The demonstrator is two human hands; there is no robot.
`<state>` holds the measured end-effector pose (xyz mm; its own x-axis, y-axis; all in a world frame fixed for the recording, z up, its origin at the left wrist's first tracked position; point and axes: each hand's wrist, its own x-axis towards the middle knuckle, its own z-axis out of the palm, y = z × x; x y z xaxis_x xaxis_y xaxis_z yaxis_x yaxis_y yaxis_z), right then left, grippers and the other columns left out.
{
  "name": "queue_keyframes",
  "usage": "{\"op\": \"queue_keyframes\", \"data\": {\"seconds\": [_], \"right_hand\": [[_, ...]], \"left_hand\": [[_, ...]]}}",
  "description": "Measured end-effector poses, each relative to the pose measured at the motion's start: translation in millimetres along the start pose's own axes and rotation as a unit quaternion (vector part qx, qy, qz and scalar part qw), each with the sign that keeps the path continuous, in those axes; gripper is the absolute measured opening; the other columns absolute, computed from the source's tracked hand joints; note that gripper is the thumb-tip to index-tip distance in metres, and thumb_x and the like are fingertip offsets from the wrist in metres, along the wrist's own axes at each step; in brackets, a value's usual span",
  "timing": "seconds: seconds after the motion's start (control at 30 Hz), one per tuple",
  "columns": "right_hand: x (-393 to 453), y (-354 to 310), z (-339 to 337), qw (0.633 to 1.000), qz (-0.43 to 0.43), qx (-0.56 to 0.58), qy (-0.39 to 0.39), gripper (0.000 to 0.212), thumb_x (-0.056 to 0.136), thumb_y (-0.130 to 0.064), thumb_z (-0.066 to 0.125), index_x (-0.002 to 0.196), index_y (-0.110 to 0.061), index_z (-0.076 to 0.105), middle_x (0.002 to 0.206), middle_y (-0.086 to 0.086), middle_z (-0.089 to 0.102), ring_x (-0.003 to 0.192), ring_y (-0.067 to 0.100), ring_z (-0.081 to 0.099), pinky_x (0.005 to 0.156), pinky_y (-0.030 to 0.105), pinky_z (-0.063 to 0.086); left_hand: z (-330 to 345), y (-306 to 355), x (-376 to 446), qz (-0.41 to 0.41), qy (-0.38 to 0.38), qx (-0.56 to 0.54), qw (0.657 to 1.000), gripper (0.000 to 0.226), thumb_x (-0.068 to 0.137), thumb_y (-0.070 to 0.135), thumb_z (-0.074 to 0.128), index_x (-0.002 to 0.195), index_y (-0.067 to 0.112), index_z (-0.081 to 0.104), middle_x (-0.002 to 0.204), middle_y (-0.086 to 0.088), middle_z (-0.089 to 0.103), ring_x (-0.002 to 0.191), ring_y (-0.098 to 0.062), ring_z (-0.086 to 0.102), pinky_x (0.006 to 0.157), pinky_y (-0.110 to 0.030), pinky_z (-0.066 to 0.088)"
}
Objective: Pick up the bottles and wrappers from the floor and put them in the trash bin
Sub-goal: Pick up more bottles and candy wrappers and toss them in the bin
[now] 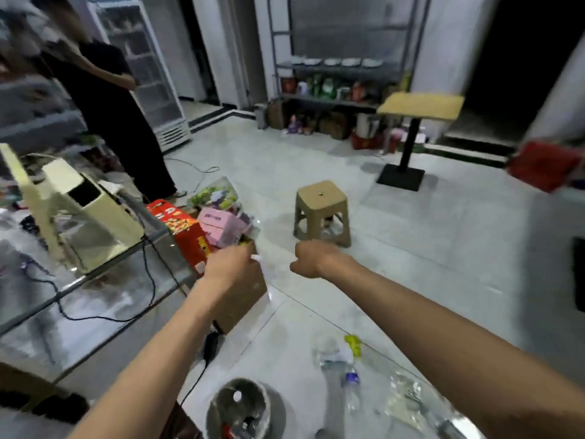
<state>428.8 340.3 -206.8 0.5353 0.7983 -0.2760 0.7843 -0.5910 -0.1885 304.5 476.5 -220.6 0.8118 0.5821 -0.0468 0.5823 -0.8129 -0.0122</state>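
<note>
My left hand is stretched out over a brown cardboard box and pinches a clear plastic wrapper with a white tip, which hangs down from the fingers. To its right, my right hand is held in the air with its fingers curled; I see nothing in it. On the floor below lie clear plastic bottles, one with a blue label, a yellow wrapper and crumpled clear wrappers. The round grey trash bin stands at the bottom centre with rubbish inside.
A glass counter with a cream machine and black cables runs along the left. Red and pink boxes sit behind the cardboard box. A tan plastic stool, a small pedestal table and a standing person are farther off.
</note>
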Motion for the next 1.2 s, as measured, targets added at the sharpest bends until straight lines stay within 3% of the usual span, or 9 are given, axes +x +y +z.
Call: {"op": "queue_keyframes", "data": {"seconds": [0.13,0.27,0.33,0.43,0.6,0.83,1.03,1.2], "right_hand": [[-86,81,20,0.994,0.108,0.028,0.01,0.044,0.094,-0.035,0.046,0.131,-0.013,0.051,0.135,0.009,0.055,0.122,0.03,0.054,0.092,0.035,0.045],[-166,147,43,0.976,0.209,0.052,0.014,0.042,0.093,-0.034,0.047,0.129,-0.013,0.051,0.129,0.01,0.057,0.116,0.03,0.056,0.086,0.033,0.044],[-199,175,53,0.966,0.249,0.061,0.017,0.042,0.094,-0.034,0.046,0.13,-0.012,0.05,0.128,0.01,0.057,0.115,0.03,0.057,0.086,0.032,0.044],[-239,211,61,0.952,0.298,0.07,0.014,0.045,0.095,-0.035,0.047,0.134,-0.013,0.047,0.133,0.009,0.054,0.119,0.029,0.055,0.09,0.033,0.045],[-282,257,69,0.938,0.336,0.077,0.028,0.043,0.095,-0.037,0.046,0.131,-0.013,0.05,0.128,0.007,0.057,0.114,0.027,0.058,0.089,0.034,0.047],[-287,304,109,0.936,0.34,0.092,0.005,0.044,0.093,-0.037,0.049,0.132,-0.015,0.051,0.126,0.006,0.059,0.112,0.026,0.059,0.082,0.032,0.045],[-244,347,142,0.938,0.334,0.083,-0.039,0.034,0.092,-0.038,0.049,0.118,-0.017,0.057,0.109,0.004,0.065,0.097,0.024,0.064,0.068,0.027,0.039],[-181,401,160,0.926,0.356,0.095,-0.079,0.034,0.089,-0.033,0.05,0.117,-0.015,0.057,0.114,0.005,0.065,0.102,0.024,0.063,0.07,0.027,0.041]], "left_hand": [[2,97,-20,0.08,-0.018,-0.01,0.997,0.042,0.093,0.029,0.046,0.135,0.024,0.051,0.129,-0.008,0.061,0.115,-0.028,0.059,0.092,-0.036,0.05],[7,185,-49,0.174,-0.029,-0.006,0.984,0.039,0.094,0.03,0.043,0.131,0.022,0.053,0.128,-0.009,0.061,0.115,-0.03,0.058,0.084,-0.034,0.046],[6,223,-59,0.208,-0.022,-0.013,0.978,0.039,0.095,0.03,0.043,0.131,0.02,0.054,0.131,-0.008,0.06,0.116,-0.03,0.058,0.087,-0.034,0.047],[3,272,-71,0.246,-0.026,-0.013,0.969,0.041,0.096,0.028,0.041,0.134,0.016,0.052,0.135,-0.009,0.057,0.12,-0.029,0.055,0.093,-0.036,0.048],[16,334,-88,0.277,-0.043,-0.015,0.96,0.041,0.095,0.021,0.04,0.134,0.016,0.05,0.131,-0.007,0.058,0.117,-0.028,0.057,0.089,-0.034,0.044],[55,376,-80,0.313,-0.057,0.038,0.947,0.041,0.095,0.021,0.041,0.135,0.018,0.049,0.127,-0.006,0.06,0.113,-0.028,0.059,0.085,-0.034,0.044],[83,382,-15,0.303,-0.068,0.047,0.949,0.045,0.093,0.021,0.044,0.138,0.024,0.047,0.131,-0.003,0.058,0.116,-0.025,0.058,0.089,-0.033,0.044],[128,399,59,0.331,-0.089,0.063,0.937,0.056,0.088,0.008,0.055,0.14,0.028,0.044,0.13,0.0,0.056,0.116,-0.023,0.058,0.086,-0.032,0.045]]}}
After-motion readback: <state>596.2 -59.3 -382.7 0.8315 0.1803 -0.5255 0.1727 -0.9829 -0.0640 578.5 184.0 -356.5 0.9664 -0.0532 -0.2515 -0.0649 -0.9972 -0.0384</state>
